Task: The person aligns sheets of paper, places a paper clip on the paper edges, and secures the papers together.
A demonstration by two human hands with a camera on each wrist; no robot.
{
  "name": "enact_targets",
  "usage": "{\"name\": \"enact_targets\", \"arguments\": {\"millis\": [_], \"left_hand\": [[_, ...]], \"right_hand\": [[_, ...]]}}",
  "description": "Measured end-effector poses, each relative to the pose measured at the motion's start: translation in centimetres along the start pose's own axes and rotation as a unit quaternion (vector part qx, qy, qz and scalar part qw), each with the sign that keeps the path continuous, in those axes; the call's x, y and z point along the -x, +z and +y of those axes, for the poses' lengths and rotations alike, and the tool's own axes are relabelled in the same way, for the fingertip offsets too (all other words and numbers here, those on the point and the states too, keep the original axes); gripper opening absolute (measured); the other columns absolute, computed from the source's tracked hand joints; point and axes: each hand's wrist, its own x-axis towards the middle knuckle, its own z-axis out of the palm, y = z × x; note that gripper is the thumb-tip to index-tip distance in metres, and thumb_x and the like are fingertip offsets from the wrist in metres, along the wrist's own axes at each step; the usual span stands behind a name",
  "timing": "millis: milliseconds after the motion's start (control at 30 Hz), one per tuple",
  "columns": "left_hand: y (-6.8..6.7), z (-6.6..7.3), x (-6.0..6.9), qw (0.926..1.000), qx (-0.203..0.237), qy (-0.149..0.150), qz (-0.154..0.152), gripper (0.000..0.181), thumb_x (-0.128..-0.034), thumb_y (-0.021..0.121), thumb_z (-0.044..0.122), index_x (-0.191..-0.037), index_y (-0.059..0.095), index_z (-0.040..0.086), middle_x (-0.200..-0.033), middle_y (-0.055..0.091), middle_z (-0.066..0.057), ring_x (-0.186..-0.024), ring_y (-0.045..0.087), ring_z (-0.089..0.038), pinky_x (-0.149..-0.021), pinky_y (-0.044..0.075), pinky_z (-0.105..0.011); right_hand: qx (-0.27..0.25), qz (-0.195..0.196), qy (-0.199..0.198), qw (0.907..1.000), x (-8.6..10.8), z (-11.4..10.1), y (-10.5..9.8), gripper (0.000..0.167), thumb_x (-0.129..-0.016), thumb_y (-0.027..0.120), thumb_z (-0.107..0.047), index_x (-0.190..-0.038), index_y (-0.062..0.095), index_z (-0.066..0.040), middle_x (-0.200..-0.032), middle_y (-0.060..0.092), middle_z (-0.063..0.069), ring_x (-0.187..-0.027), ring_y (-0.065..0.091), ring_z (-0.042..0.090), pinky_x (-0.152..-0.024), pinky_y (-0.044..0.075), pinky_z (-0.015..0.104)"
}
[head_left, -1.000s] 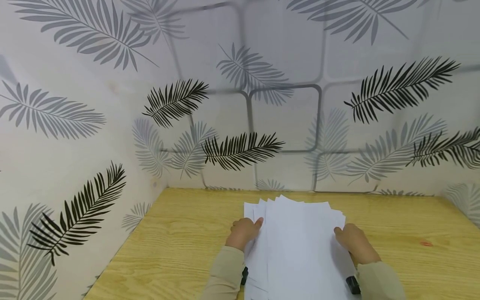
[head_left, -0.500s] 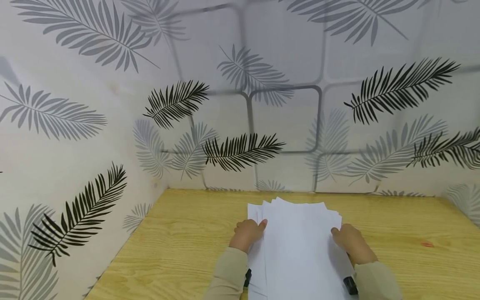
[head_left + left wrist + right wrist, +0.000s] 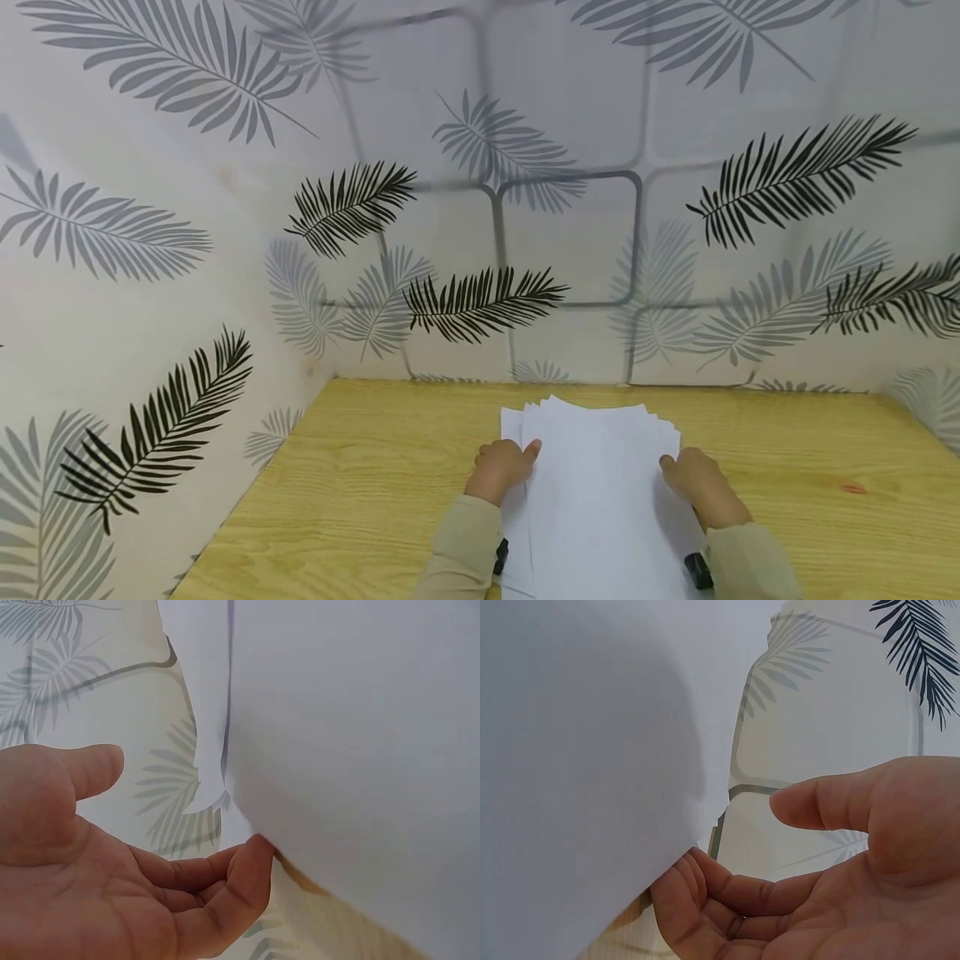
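A stack of white paper sheets (image 3: 600, 500) lies between my two hands, its top corners fanned unevenly. My left hand (image 3: 501, 468) holds the stack's left side. In the left wrist view, curled fingers (image 3: 232, 892) meet the paper edge, while the thumb stands apart from the sheets. On the opposite side, my right hand (image 3: 699, 482) holds the right edge. The right wrist view shows its bent fingers (image 3: 686, 900) at the paper's edge and the thumb away from it. The stack's near end falls outside the head view.
A wood-grain table (image 3: 360, 483) extends around the stack, with a small red mark (image 3: 853, 488) on the right. Leaf-patterned covering (image 3: 525, 233) rises behind and at the left. Small black devices (image 3: 699, 571) sit by both wrists.
My left hand has moved right, pushing the stack's left edge inward. The right hand has shifted slightly left. The sheets' fanned spread is narrower.
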Motion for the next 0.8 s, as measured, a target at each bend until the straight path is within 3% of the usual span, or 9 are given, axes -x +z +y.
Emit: {"name": "enact_targets", "arguments": {"millis": [267, 533, 633, 700, 800], "left_hand": [[-0.1, 0.3, 0.0, 1.0, -0.006, 0.002, -0.001, 0.067, -0.0997, 0.046, 0.044, -0.113, 0.057, -0.02, -0.108, 0.053, -0.035, -0.105, 0.051, -0.047, -0.091, 0.041, -0.056], [2.3, -1.0, -2.5, 0.9996, -0.019, 0.012, 0.015, 0.077, -0.0988, 0.039, 0.055, -0.114, 0.058, -0.018, -0.105, 0.053, -0.032, -0.101, 0.05, -0.044, -0.088, 0.042, -0.055], [2.1, -0.7, -2.1, 0.9999, -0.013, 0.006, 0.009, 0.077, -0.0986, 0.041, 0.054, -0.115, 0.057, -0.019, -0.108, 0.052, -0.034, -0.105, 0.05, -0.046, -0.09, 0.041, -0.057], [1.2, 0.1, -0.9, 1.0, -0.003, -0.001, 0.003, 0.069, -0.0997, 0.045, 0.046, -0.115, 0.056, -0.02, -0.11, 0.051, -0.035, -0.108, 0.049, -0.047, -0.093, 0.04, -0.057], [0.8, 0.5, -0.1, 1.0, -0.003, -0.003, 0.0, 0.068, -0.0996, 0.046, 0.045, -0.114, 0.056, -0.02, -0.11, 0.051, -0.035, -0.109, 0.049, -0.048, -0.093, 0.04, -0.057]], "right_hand": [[0.001, -0.012, 0.021, 0.9997, -0.3, -0.2, 0.0, 0.048, -0.097, 0.039, -0.013, -0.115, 0.04, 0.031, -0.119, 0.045, 0.046, -0.099, 0.053, 0.045, -0.09, 0.044, 0.054], [0.003, -0.014, 0.03, 0.9995, -0.4, -0.4, 0.1, 0.048, -0.098, 0.038, -0.013, -0.116, 0.04, 0.031, -0.119, 0.046, 0.045, -0.096, 0.053, 0.043, -0.09, 0.044, 0.053], [0.002, -0.01, 0.022, 0.9997, -0.2, -0.4, 0.1, 0.047, -0.097, 0.039, -0.013, -0.113, 0.042, 0.031, -0.113, 0.049, 0.043, -0.091, 0.053, 0.04, -0.087, 0.046, 0.051], [-0.001, -0.007, 0.016, 0.9998, -0.1, -0.4, 0.1, 0.046, -0.097, 0.039, -0.013, -0.111, 0.043, 0.031, -0.107, 0.052, 0.041, -0.087, 0.052, 0.038, -0.084, 0.046, 0.05], [-0.006, -0.007, 0.015, 0.9998, 0.0, -0.4, 0.1, 0.045, -0.097, 0.04, -0.013, -0.11, 0.043, 0.031, -0.102, 0.053, 0.037, -0.085, 0.051, 0.037, -0.08, 0.046, 0.047]]}}
